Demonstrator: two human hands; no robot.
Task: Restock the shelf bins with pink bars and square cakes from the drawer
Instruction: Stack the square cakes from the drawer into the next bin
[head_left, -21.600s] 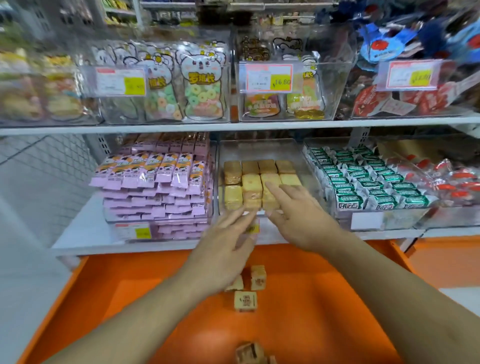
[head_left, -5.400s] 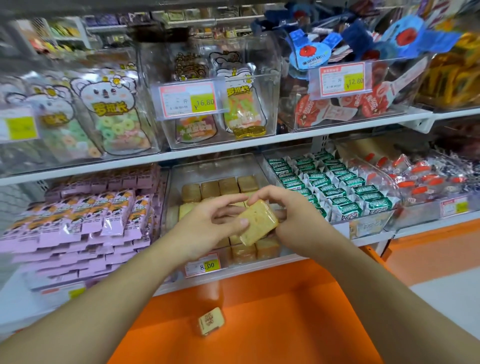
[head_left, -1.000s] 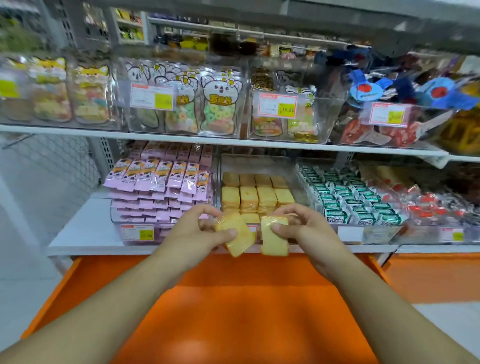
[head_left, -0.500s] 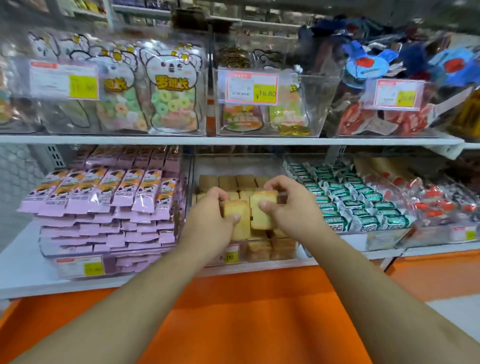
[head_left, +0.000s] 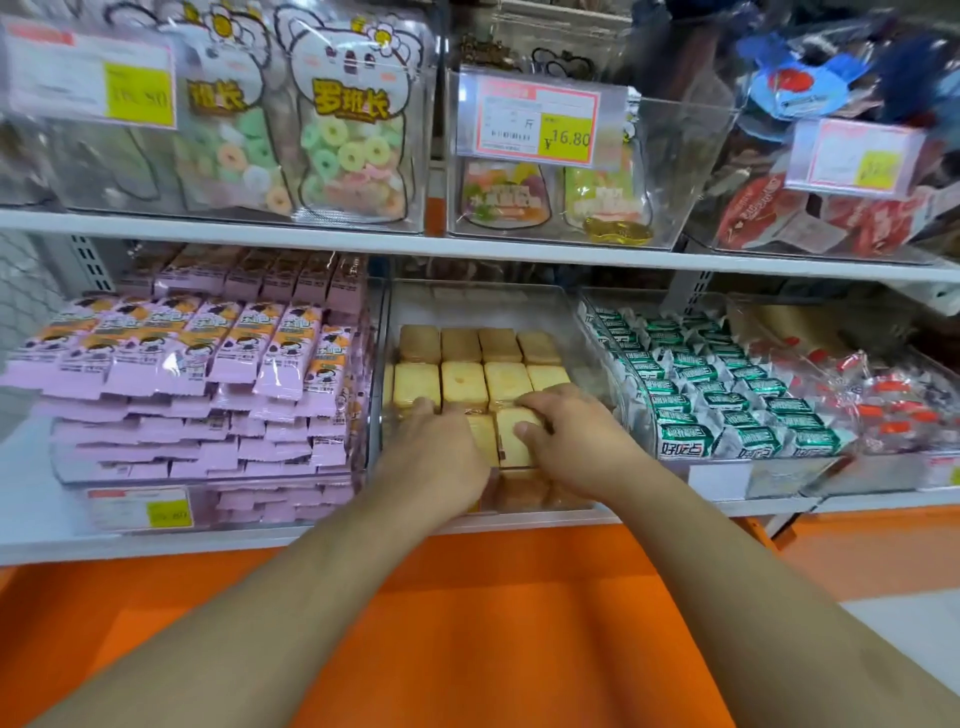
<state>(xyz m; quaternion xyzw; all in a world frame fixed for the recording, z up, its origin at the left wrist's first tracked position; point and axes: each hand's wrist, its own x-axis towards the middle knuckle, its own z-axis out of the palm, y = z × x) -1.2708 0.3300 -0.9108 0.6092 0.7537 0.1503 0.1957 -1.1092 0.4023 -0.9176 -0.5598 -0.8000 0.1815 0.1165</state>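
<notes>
We press our left hand (head_left: 439, 447) flat on the front cakes while our right hand (head_left: 566, 436) pinches a square cake (head_left: 511, 434) into the middle bin (head_left: 597, 364). Pink bars (head_left: 197, 374) look stocked; the drawer (head_left: 467, 623) shows none left.

Square cakes (head_left: 462, 387) right of pink bars (head_left: 197, 364)

Bright, even shop light, glare on the clear bins (head_left: 675, 156), motion blur and wide-angle bending toward the edges
</notes>
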